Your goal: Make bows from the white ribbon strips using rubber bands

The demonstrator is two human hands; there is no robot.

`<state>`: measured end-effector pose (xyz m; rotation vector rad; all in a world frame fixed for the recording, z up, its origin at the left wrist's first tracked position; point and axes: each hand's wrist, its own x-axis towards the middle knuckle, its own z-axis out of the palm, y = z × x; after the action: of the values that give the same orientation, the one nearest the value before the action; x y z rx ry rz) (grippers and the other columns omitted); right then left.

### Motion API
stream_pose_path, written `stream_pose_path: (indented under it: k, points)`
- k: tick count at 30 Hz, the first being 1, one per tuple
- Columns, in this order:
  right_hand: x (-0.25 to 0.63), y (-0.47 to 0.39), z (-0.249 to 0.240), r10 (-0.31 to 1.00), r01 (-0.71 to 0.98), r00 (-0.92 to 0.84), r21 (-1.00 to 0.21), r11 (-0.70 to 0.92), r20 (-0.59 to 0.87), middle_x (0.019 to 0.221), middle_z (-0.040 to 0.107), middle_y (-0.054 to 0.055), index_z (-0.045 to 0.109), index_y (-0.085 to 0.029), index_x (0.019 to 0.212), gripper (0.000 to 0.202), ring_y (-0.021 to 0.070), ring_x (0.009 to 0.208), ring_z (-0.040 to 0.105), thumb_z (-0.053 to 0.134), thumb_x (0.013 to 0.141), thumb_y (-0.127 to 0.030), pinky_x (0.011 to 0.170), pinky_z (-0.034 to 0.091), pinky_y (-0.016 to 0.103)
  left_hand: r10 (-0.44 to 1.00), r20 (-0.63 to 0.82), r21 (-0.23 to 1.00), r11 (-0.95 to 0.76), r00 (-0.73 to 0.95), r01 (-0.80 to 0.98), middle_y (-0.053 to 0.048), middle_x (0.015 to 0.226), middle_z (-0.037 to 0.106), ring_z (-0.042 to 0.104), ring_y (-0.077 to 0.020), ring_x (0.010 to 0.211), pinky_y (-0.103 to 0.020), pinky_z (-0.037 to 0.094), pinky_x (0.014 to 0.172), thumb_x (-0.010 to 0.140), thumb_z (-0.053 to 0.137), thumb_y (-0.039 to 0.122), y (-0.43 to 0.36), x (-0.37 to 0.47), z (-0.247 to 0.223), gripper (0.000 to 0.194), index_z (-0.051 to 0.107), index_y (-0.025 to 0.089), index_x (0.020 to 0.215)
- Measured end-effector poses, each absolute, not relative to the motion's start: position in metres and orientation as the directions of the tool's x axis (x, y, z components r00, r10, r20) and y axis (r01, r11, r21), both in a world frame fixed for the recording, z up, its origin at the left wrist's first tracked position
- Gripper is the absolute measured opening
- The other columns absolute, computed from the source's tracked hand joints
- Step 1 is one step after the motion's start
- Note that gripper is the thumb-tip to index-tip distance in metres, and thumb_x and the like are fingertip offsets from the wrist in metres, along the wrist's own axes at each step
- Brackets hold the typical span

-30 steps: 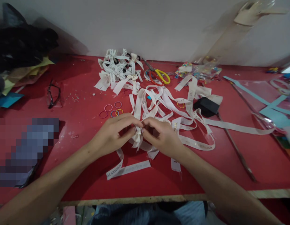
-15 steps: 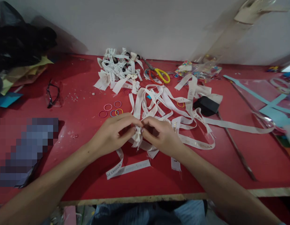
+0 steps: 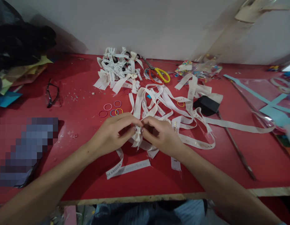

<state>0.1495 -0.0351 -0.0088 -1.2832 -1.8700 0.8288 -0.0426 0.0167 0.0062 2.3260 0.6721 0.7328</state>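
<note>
Over the middle of the red table, my left hand (image 3: 115,131) and my right hand (image 3: 161,134) meet fingertip to fingertip. Both pinch a gathered bunch of white printed ribbon (image 3: 137,136), whose short ends hang down between them. The exact fold between the fingertips is hidden. One printed ribbon tail (image 3: 133,167) lies on the table below my hands. Beyond and to the right spreads a tangle of loose white ribbon (image 3: 145,101). Several small coloured elastic bands (image 3: 107,107) lie just past my left hand.
At the back sit a heap of bunched ribbon pieces (image 3: 116,70) and scissors (image 3: 162,75) with red and yellow handles. Eyeglasses (image 3: 52,93) lie left, above a pixelated flat object (image 3: 29,150). A black block (image 3: 206,105) and a thin stick (image 3: 238,150) are at the right.
</note>
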Motion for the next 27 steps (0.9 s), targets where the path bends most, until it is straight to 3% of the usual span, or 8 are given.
stream_pose_path:
  k: [18, 23, 27]
  points:
    - [0.1489, -0.0341, -0.0087, 0.948, 0.484, -0.239, -0.821, 0.304, 0.210, 0.061, 0.045, -0.008, 0.050, -0.020, 0.080, 0.007, 0.0062, 0.051, 0.041, 0.053, 0.084, -0.015, 0.053, 0.033, 0.019, 0.609, 0.343, 0.670, -0.692, 0.715, 0.268, -0.003, 0.092, 0.068, 0.063, -0.0111, 0.085, -0.020, 0.047, 0.078, 0.089, 0.051, 0.007, 0.0160, -0.0436, 0.0073, 0.017, 0.064, 0.015, 0.098]
    - [0.1483, -0.0358, -0.0072, 0.936, 0.425, -0.236, -0.838, 0.342, 0.262, 0.063, 0.048, -0.007, 0.051, -0.020, 0.082, 0.006, 0.0060, 0.052, 0.043, 0.054, 0.085, -0.015, 0.053, 0.035, 0.019, 0.645, 0.332, 0.740, -0.631, 0.689, 0.234, -0.003, 0.090, 0.068, 0.063, -0.0113, 0.084, -0.021, 0.047, 0.077, 0.090, 0.053, 0.010, 0.0152, -0.0421, 0.0109, 0.015, 0.066, 0.016, 0.096]
    - [0.1468, -0.0380, -0.0025, 0.925, 0.369, -0.204, -0.850, 0.377, 0.321, 0.065, 0.053, -0.006, 0.052, -0.020, 0.080, 0.008, 0.0071, 0.056, 0.047, 0.053, 0.087, -0.017, 0.055, 0.038, 0.019, 0.708, 0.266, 0.868, -0.472, 0.654, 0.157, -0.001, 0.090, 0.068, 0.063, -0.0109, 0.084, -0.020, 0.048, 0.076, 0.090, 0.056, 0.015, 0.0138, -0.0428, 0.0127, 0.014, 0.068, 0.020, 0.095]
